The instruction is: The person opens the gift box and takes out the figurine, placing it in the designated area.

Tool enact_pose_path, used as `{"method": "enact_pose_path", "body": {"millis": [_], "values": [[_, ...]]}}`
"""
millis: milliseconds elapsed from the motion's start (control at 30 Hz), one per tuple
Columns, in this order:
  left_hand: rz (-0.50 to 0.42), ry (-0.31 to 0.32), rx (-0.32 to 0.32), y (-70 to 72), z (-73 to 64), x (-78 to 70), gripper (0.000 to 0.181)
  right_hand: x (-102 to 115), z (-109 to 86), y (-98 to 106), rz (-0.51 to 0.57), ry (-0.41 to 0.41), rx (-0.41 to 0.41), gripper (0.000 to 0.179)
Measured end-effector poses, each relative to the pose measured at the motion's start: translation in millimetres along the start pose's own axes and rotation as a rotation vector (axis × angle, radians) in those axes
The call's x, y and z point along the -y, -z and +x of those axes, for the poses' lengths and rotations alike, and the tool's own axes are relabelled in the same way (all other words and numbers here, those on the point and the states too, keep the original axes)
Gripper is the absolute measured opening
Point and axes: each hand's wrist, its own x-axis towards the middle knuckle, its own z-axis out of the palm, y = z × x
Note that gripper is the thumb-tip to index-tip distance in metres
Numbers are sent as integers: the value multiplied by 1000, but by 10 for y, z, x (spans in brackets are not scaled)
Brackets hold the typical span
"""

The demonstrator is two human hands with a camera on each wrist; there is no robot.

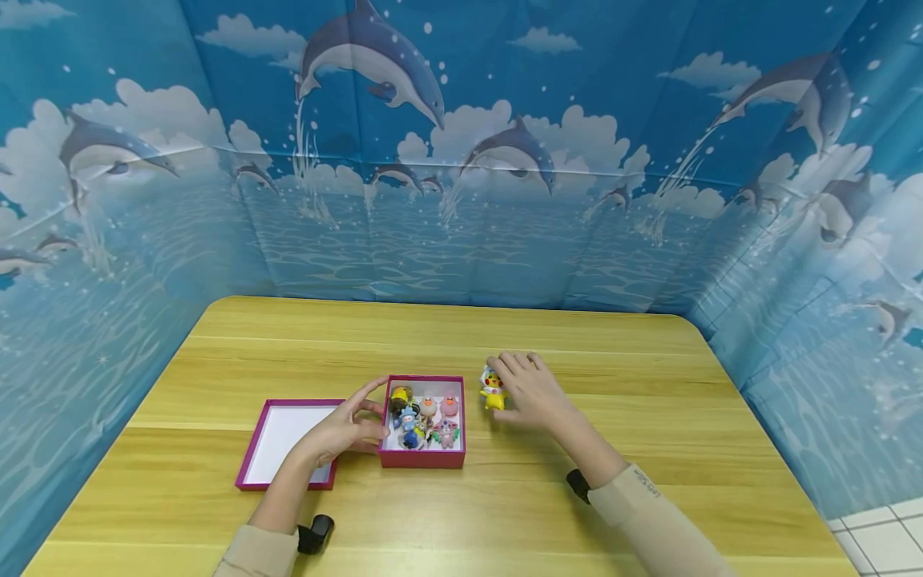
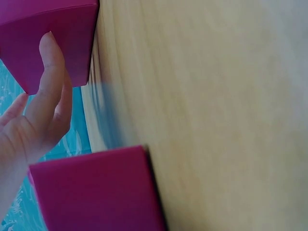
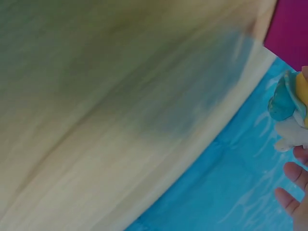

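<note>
Pinches yellow figurine with right hand, rests loose-fingered left hand against magenta box, small toys inside.

On my feed I see beige sleeves at seven and five o'clock, dark lettering on the right one, black cameras at both wrists.

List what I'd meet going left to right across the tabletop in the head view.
White-lined lid, left hand, magenta box, yellow figure, right hand.
</note>
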Motion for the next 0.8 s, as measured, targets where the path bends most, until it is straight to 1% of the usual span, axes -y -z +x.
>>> {"method": "enact_pose_path", "body": {"millis": [200, 300, 533, 800], "values": [[0, -1, 3, 1, 2, 3, 82, -45, -46, -92, -53, 29, 22, 74], [1, -1, 2, 2, 2, 2, 82, -61, -63, -130, -58, 33, 37, 74], [-3, -3, 6, 10, 1, 4, 82, -78, -89, -200, -42, 17, 69, 75], [-2, -8, 6, 12, -3, -2, 83, -77, -91, -217, -17, -22, 101, 76]]}}
